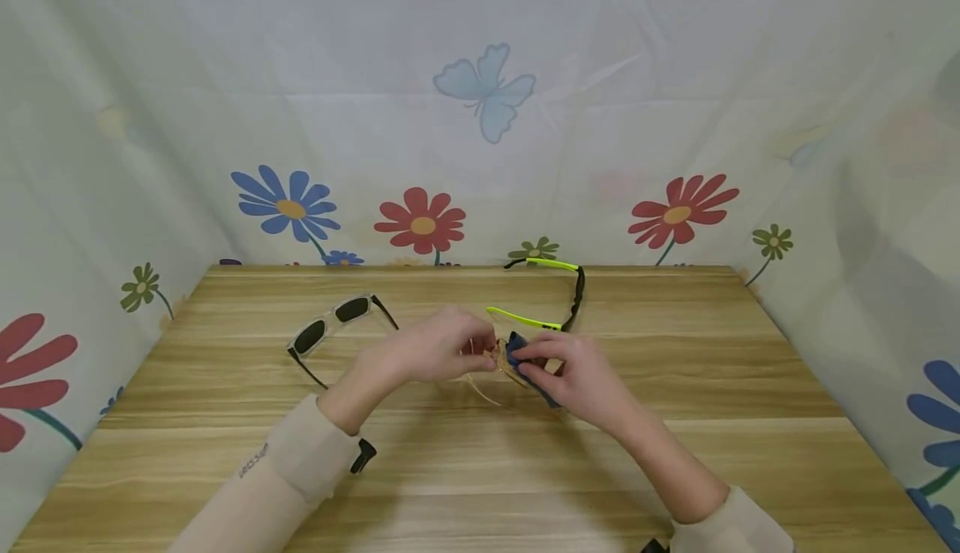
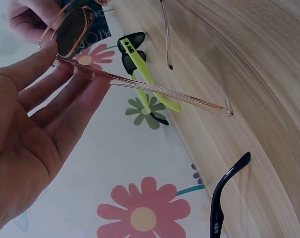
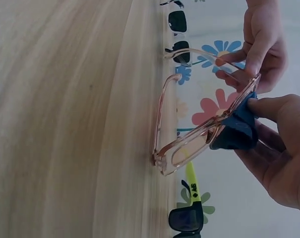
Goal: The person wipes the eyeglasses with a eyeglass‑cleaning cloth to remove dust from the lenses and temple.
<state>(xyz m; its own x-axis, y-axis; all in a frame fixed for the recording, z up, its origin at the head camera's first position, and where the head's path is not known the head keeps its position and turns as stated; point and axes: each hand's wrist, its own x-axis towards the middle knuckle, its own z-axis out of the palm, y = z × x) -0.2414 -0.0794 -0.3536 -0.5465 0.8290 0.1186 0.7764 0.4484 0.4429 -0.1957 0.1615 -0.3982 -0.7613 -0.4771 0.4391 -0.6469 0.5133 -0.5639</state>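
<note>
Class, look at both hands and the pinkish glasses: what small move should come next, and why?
Probably rub the blue cloth gently over the lens nearest the left hand: the right hand pinches the cloth against that lens, while the left hand holds the pinkish glasses beside it.

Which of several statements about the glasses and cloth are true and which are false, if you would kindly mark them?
1. The left grip holds the pinkish glasses. True.
2. The cloth in the right grip is red. False: it is blue.
3. The cloth touches the pinkish glasses. True.
4. The sunglasses with yellow-green temples rest on the table. True.
5. The clear-framed sunglasses are held in the right grip. False: they lie on the table, to the person's left.
</note>
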